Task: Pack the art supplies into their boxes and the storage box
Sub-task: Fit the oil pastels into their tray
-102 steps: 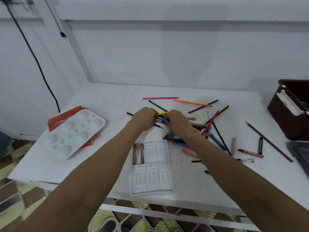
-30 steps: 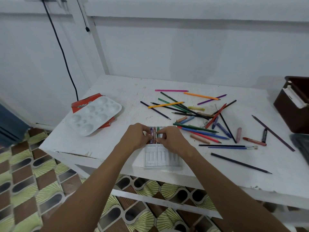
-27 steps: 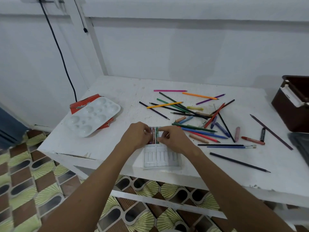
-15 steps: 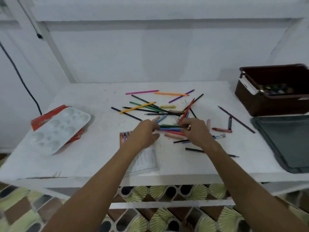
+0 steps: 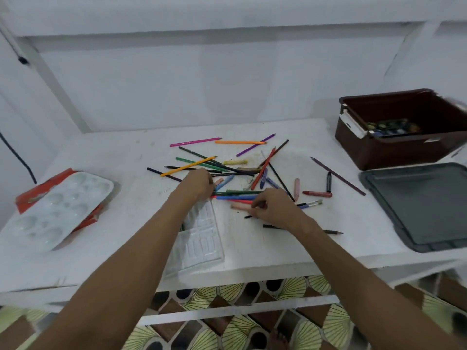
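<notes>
Crayons and coloured pencils (image 5: 227,168) lie scattered across mid desk (image 5: 131,152), with the clear crayon tray (image 5: 202,238) at the near edge, partly under the left forearm. Left hand (image 5: 199,184) rests curled at the pile's left edge, grip cannot be told; right hand (image 5: 271,207) pinches a pale pink crayon (image 5: 240,206) at its fingertips. Brown storage box (image 5: 404,137) sits far right, grey lid (image 5: 419,205) just before it, white palette (image 5: 55,210) on an orange box (image 5: 32,195) at left.
</notes>
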The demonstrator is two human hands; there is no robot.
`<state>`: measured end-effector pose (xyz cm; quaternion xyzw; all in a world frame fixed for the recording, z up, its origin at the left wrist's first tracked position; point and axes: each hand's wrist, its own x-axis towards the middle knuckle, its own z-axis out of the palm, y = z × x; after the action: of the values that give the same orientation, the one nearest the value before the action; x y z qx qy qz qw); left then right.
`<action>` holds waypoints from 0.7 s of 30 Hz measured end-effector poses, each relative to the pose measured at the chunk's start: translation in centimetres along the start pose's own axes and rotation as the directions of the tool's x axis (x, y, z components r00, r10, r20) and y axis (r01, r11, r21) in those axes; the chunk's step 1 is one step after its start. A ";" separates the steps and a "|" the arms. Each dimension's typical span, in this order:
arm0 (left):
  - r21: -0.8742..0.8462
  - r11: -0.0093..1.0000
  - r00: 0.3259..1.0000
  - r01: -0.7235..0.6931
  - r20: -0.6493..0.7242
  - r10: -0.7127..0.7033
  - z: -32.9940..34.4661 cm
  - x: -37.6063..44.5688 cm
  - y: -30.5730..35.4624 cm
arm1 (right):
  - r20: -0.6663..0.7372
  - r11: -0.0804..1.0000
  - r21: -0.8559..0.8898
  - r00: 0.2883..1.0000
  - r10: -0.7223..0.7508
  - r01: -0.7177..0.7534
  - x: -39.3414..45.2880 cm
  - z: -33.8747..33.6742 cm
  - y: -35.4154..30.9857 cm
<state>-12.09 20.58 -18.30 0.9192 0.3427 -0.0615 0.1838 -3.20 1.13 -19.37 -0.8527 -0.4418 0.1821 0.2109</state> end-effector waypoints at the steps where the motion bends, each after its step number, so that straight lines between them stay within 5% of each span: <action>1: -0.007 1.000 1.000 0.014 0.014 -0.014 0.1 0.1 0.0 | -0.001 1.000 -0.002 1.000 0.008 -0.008 0.2 0.2 0.0; 9: -0.138 0.990 1.000 0.030 -0.001 -0.031 0.3 0.2 0.1 | -0.020 1.000 -0.011 1.000 0.013 -0.014 1.1 0.8 0.3; 14: -0.239 0.968 0.976 -0.082 -0.214 0.030 -0.7 -1.1 0.0 | -0.078 0.998 0.057 0.997 -0.010 0.014 0.9 0.4 0.8; 17: -0.482 0.868 0.946 -0.119 -0.320 -0.048 -1.8 -2.5 -1.0 | -0.125 0.981 0.191 0.992 -0.020 0.044 1.2 -0.4 0.1; 21: -0.783 0.605 0.930 -0.148 -0.317 -0.183 -3.7 -5.1 -2.7 | -0.159 0.867 0.485 0.986 -0.047 0.120 1.7 -0.9 -2.7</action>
<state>-17.77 20.74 -14.41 0.7317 0.3710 0.2678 0.5052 -3.61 3.79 -17.42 -0.7617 -0.4011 0.2181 0.4597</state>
